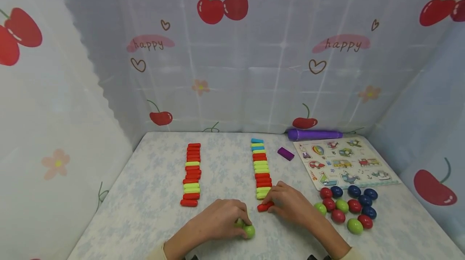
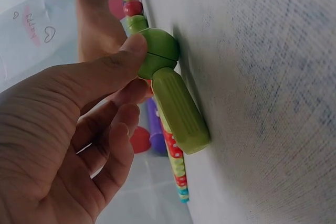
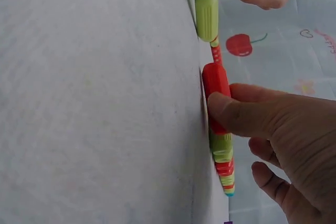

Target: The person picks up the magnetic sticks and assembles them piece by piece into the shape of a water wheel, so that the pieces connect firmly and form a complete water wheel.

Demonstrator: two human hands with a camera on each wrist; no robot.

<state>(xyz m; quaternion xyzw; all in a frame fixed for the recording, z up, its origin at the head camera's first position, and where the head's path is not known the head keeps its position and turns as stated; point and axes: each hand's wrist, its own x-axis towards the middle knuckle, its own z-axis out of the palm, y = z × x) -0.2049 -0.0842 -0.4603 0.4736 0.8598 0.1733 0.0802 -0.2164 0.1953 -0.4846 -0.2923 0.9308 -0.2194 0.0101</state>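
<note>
My left hand [image 1: 220,220] pinches a shiny green ball [image 2: 160,51] between thumb and fingers, low over the table. A ribbed yellow-green peg [image 2: 181,113] lies right against the ball in the left wrist view; in the head view my fingers mostly hide it. With thumb and fingertips my right hand [image 1: 288,203] grips a red peg [image 3: 215,80] at the near end of the right-hand column of pegs [image 1: 261,167]. That column runs away from me in red, yellow-green and, at its far end, blue.
A second column of red and yellow-green pegs [image 1: 192,173] lies on the left. To the right are several red, green and blue egg-shaped pieces [image 1: 338,216], a picture puzzle board [image 1: 328,165], a purple block [image 1: 285,154] and a purple microphone-shaped toy [image 1: 316,135].
</note>
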